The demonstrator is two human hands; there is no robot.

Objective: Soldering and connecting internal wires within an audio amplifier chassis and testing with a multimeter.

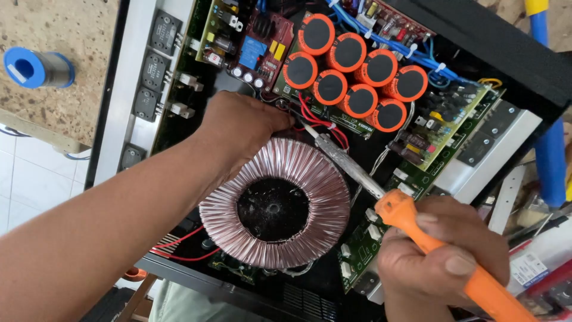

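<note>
Your right hand [438, 256] grips the orange-handled soldering iron [381, 194], its shaft slanting up-left to the red wires [322, 122] just beside your clenched left hand [238, 128], above the copper toroidal transformer [274, 206].

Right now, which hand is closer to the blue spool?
Left. The left hand reaches inside the case, right of the blue spool; the right hand grips the soldering iron far across.
</note>
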